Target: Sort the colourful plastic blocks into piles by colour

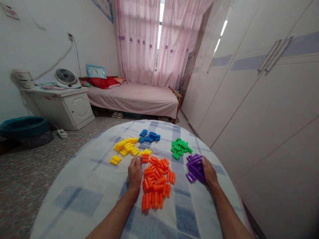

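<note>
Orange pieces (157, 172) in a loose heap on a cloth-covered table (69, 189), lower centre of the frame, some lying side by side in short rows. Left hand (135, 172) just left of the heap, fingers bent and partly closed, tips at a small orange row (145, 158) at the heap's upper left corner; cannot tell whether gripping or only touching. Right hand (210, 171) at the right side of the purple pieces (195, 166), right of centre, fingers curved in against the pile's edge; tips partly hidden, so cannot tell about any grip.

Yellow pieces (128, 146) left of centre, above the left hand, with one short row apart at their lower left. Blue pieces (149, 137) near the centre, beyond the yellow; green pieces (179, 146) right of centre, between blue and purple.

Farther back, upper centre, a bed (139, 98) below pink curtains (142, 26). At left, a fan (66, 76) on a white cabinet (78, 109); along the right side, a tall wardrobe (269, 132).
</note>
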